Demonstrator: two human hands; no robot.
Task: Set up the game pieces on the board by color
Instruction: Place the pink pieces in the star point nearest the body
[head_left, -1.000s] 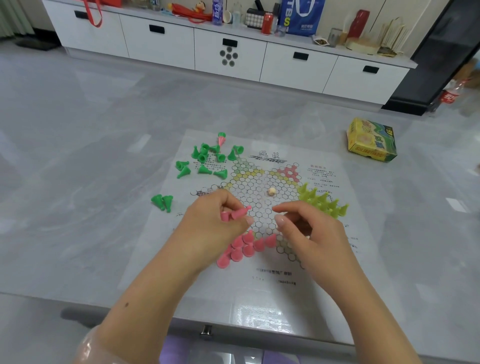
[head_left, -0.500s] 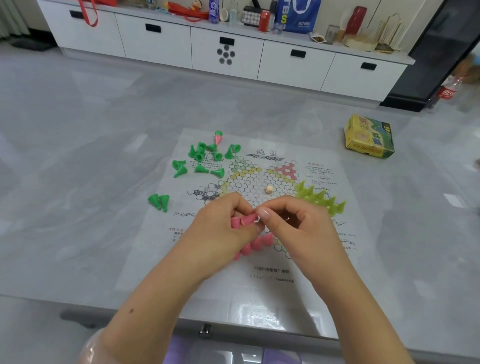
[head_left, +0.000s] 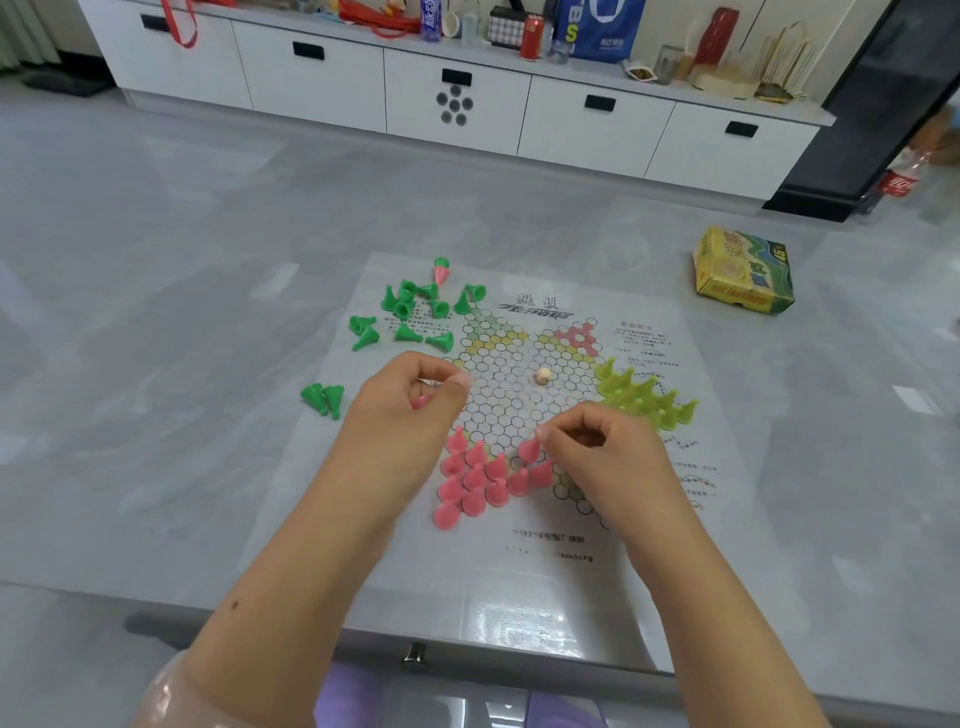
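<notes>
The right hand pinches a pink piece upright on the paper board, just beside the pink cluster toward the counter's near edge. The left hand curls round another pink piece above the board. Yellow-green pieces stand at the board's right point; dark green pieces lie scattered toward the far left.
</notes>
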